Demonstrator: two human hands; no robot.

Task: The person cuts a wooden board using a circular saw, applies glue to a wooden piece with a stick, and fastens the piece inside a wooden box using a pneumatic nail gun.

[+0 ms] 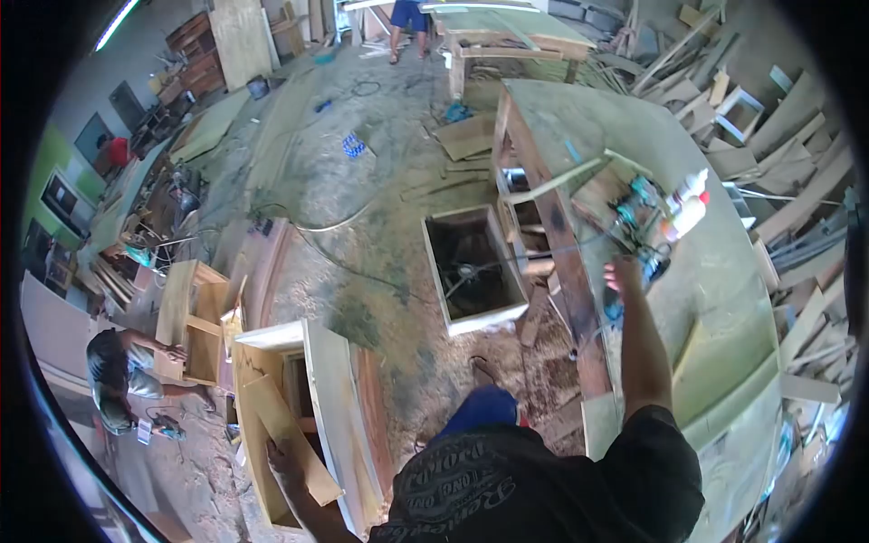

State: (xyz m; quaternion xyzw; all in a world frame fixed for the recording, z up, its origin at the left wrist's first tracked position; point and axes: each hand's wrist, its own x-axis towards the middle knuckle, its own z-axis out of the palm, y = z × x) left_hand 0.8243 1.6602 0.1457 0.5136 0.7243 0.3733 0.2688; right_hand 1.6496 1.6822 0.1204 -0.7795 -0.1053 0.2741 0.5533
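My left hand (282, 459) is at a light wooden board (288, 425) that leans across an open wooden cabinet frame (317, 362) at the lower left; its fingers are too small to read clearly. My right hand (622, 274) reaches over the large workbench (715, 299), beside a cluster of teal power tools (641, 204) and white bottles (686, 206). What it holds, if anything, cannot be made out. A wooden box with a white rim (477, 319) stands on the floor between the cabinet and the bench.
A co-worker (113, 380) crouches at the left beside a smaller wooden cabinet (204, 326). Another person (409, 23) stands near a far table (516, 32). Cables and sawdust lie on the floor. Scrap wood (797, 136) is piled along the right side.
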